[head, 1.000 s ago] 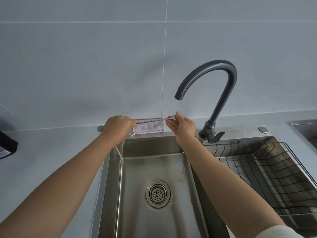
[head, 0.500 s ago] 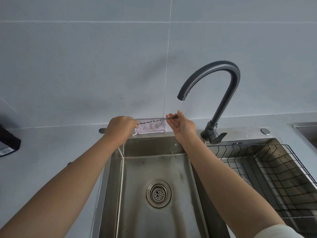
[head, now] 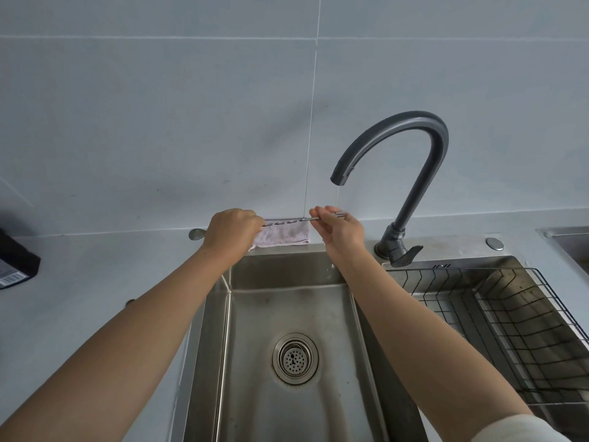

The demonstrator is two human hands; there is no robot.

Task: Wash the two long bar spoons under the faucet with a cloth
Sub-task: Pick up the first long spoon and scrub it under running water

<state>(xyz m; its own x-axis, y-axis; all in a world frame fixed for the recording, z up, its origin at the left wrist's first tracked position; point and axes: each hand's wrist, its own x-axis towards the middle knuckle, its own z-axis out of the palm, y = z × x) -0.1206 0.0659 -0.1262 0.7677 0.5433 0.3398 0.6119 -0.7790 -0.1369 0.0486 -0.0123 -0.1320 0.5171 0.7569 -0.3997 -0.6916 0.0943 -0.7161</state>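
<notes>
A long bar spoon (head: 288, 222) with a twisted steel stem is held level above the back of the sink (head: 287, 272). My left hand (head: 231, 231) grips its left end, and the bowl (head: 197, 234) pokes out beyond my fist. My right hand (head: 338, 229) pinches the right end, whose tip sits under a thin stream from the dark grey faucet (head: 411, 173). A pale pink cloth (head: 282, 234) lies on the sink's back ledge just behind the spoon. I see only one spoon.
A black wire rack (head: 510, 320) fills the right basin. The drain strainer (head: 294, 357) is in the middle of the left basin. A dark box (head: 16, 260) sits at the far left of the grey counter. The faucet lever (head: 408, 253) points forward.
Both hands have stayed on the spoon; its right tip has slid slightly rightward under the thin water stream. The camera has shifted a little.
</notes>
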